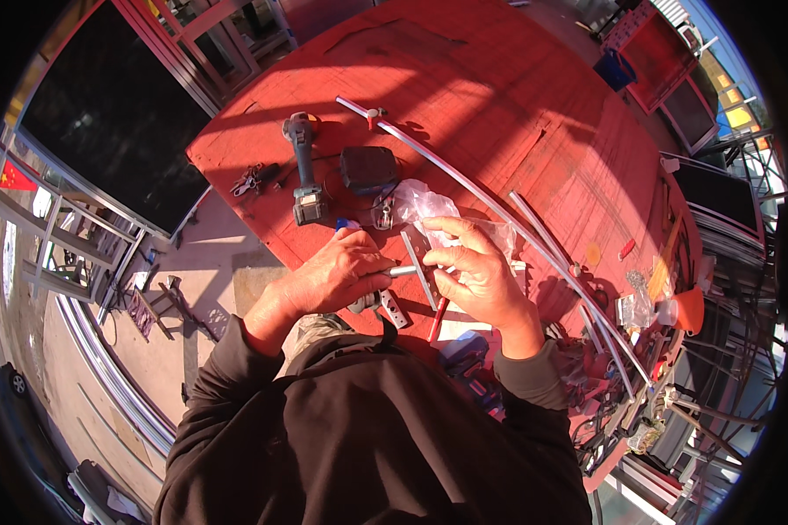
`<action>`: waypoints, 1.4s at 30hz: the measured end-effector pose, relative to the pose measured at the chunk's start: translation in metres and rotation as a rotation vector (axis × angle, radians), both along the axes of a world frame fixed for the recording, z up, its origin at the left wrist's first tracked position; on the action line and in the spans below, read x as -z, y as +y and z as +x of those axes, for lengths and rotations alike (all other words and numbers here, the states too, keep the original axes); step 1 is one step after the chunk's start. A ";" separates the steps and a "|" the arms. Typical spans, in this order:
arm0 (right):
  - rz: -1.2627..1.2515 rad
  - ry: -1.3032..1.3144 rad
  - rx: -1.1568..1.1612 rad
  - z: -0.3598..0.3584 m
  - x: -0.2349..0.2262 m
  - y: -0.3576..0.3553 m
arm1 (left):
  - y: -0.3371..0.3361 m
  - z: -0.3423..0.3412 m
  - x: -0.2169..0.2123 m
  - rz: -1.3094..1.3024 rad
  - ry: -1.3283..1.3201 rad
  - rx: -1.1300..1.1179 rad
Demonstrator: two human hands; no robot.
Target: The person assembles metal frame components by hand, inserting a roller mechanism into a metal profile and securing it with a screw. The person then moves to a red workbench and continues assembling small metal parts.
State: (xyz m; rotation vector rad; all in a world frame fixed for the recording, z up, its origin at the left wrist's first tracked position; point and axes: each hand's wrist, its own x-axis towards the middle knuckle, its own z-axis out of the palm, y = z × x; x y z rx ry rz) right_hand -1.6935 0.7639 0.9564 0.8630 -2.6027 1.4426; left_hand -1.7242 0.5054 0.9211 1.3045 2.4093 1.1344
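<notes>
My left hand (346, 273) is closed round one end of a short grey metal rod (403, 271), held just above the near edge of the red table. The rod's other end meets a narrow metal strip (418, 273) that stands crosswise to it; whether the two are joined I cannot tell. On the strip's other side is my right hand (477, 271), its fingers and thumb bent together close to the rod's end. What lies between those fingertips is hidden. Below my left hand sits a metal plate with holes (394, 310), and beside it a red pen-like stick (439, 318).
On the red table (534, 87) lie a cordless power tool (304, 171), a black battery-like block (368, 168), clear plastic bags (422, 203) and keys (249, 179). Long metal profiles (490, 203) cross to the right, near an orange container (687, 311). Framed dark panels (118, 109) stand left.
</notes>
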 end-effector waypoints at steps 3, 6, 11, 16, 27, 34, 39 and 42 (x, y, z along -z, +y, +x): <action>0.140 0.066 0.039 -0.004 0.001 0.003 | -0.001 0.001 0.001 -0.046 0.025 0.016; 0.184 0.015 0.124 -0.006 0.000 0.007 | -0.001 0.002 0.002 -0.056 0.013 0.025; 0.143 0.141 0.072 -0.007 -0.002 0.003 | -0.001 0.002 0.008 -0.008 -0.020 0.015; -0.275 -0.368 -0.044 0.004 -0.008 0.026 | -0.002 0.002 0.010 0.109 -0.070 -0.101; -0.077 0.013 0.204 0.003 0.009 -0.007 | 0.003 -0.001 0.013 0.148 -0.055 -0.126; -0.535 -0.257 0.244 0.009 0.012 0.005 | 0.000 -0.010 0.026 0.150 -0.064 -0.144; -0.154 0.025 0.241 -0.001 0.025 -0.007 | 0.002 -0.006 0.026 0.135 -0.068 -0.142; -0.473 -0.416 0.117 0.009 0.025 0.004 | 0.005 -0.005 0.024 0.132 -0.107 -0.206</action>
